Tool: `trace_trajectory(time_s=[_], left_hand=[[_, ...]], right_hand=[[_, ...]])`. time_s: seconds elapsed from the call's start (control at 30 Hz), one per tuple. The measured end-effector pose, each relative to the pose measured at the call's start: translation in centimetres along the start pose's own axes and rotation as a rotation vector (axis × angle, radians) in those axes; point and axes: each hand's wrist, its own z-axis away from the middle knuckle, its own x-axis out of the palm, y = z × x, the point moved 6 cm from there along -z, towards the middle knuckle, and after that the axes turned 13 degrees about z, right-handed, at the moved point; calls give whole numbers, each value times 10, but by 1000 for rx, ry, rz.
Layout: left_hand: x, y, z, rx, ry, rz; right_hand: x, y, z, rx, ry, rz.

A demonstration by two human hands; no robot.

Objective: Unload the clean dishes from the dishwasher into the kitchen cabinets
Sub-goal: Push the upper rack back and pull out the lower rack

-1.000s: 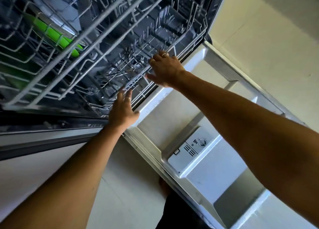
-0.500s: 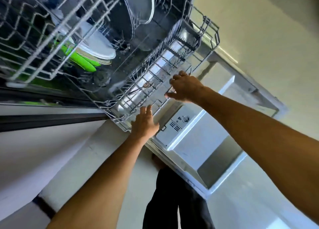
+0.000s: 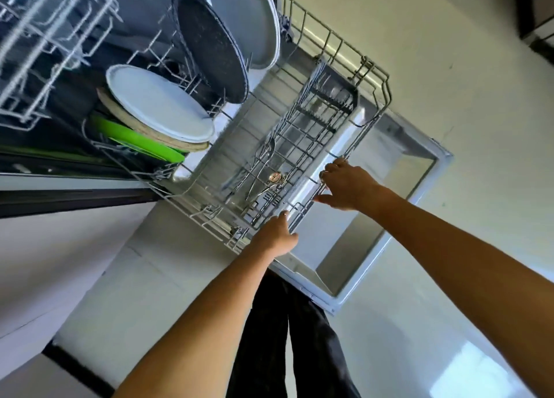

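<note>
The lower wire rack [image 3: 371,77] stands pulled out over the open dishwasher door [image 3: 419,194]. My left hand [image 3: 277,235] and my right hand [image 3: 347,188] both grip its front rim. In the rack stand a white plate [image 3: 159,104], a beige plate under it, a green plate [image 3: 135,143], a dark speckled plate [image 3: 209,47] and a large grey plate [image 3: 245,17]. A cutlery basket [image 3: 299,146] in the rack's front part holds a spoon [image 3: 266,158] and a few other utensils.
The upper wire rack [image 3: 45,53] hangs at the top left, above the plates. White cabinet fronts [image 3: 60,262] lie to the left. The pale floor [image 3: 449,53] surrounds the door. My dark trouser legs [image 3: 287,337] are below the door's edge.
Both hands have drawn the lower rack further out over the door. The plates and the cutlery basket have come fully into sight.
</note>
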Motion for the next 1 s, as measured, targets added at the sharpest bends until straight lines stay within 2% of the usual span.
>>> trace_trajectory(time_s=[0.2,0.6,1.0], left_hand=[[27,5,17,-47,-76,-2],[58,3,29,-113,-246,84],[57,3,37,-80,-334,-65]], right_hand=[[20,8,16,43,-65,19],[10,-9,29,116,-293,146],[10,-37,32,105,-303,230]])
